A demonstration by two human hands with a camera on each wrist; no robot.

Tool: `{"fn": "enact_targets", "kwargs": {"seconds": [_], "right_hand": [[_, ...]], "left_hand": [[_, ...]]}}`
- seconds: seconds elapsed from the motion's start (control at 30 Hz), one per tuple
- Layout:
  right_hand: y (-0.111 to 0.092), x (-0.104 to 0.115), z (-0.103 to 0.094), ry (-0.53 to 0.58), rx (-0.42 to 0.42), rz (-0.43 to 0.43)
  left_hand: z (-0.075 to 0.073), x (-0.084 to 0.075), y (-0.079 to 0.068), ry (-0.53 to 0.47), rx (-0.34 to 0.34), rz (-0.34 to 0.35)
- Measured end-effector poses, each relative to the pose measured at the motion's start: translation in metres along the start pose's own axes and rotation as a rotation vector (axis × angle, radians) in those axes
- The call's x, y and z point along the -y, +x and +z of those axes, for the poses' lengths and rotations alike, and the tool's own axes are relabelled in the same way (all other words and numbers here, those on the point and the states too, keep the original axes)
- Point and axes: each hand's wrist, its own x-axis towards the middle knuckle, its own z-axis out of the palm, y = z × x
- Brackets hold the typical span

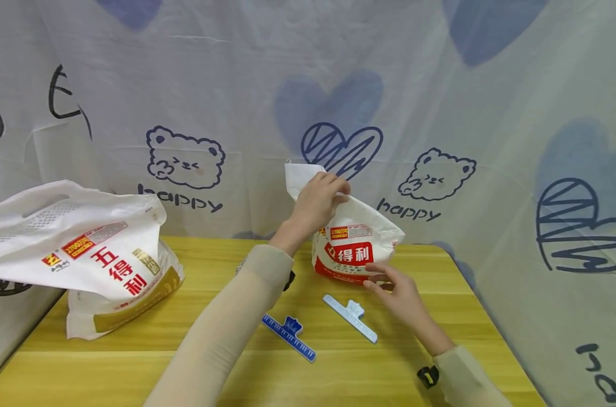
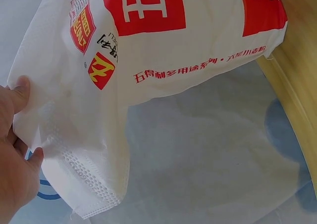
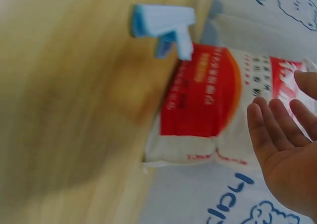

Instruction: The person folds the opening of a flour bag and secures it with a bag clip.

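A white flour bag (image 1: 364, 217) with red printing stands near the back of the table. My left hand (image 1: 318, 198) grips its upper edge, and in the left wrist view the thumb and fingers pinch the white top (image 2: 74, 135), which folds over to one side. At the bag's lower right is my right hand (image 1: 397, 291), its fingers spread and relaxed, holding nothing. The right wrist view shows those fingertips (image 3: 260, 102) in front of the bag's printed face (image 3: 198, 95). A light blue sealing clip (image 1: 351, 317) lies just in front of the bag.
Beside the light clip, closer to me, lies a dark blue clip (image 1: 290, 338). A larger white flour bag (image 1: 120, 254) with gold printing stands at the left of the wooden table (image 1: 389, 367). Behind hangs a printed curtain (image 1: 257, 113). A black wrist strap (image 1: 428, 376) shows on my right wrist.
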Motion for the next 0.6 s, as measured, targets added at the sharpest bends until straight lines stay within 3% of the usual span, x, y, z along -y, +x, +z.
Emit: {"fn": "enact_targets", "kwargs": {"seconds": [0.4, 0.6], "right_hand": [[-0.009, -0.018, 0.026, -0.1, 0.244, 0.118], [-0.009, -0.029, 0.036, -0.203, 0.327, 0.063]], "left_hand": [[0.003, 0.003, -0.001, -0.008, -0.031, 0.023], [0.003, 0.003, -0.002, -0.015, -0.028, 0.018]]}}
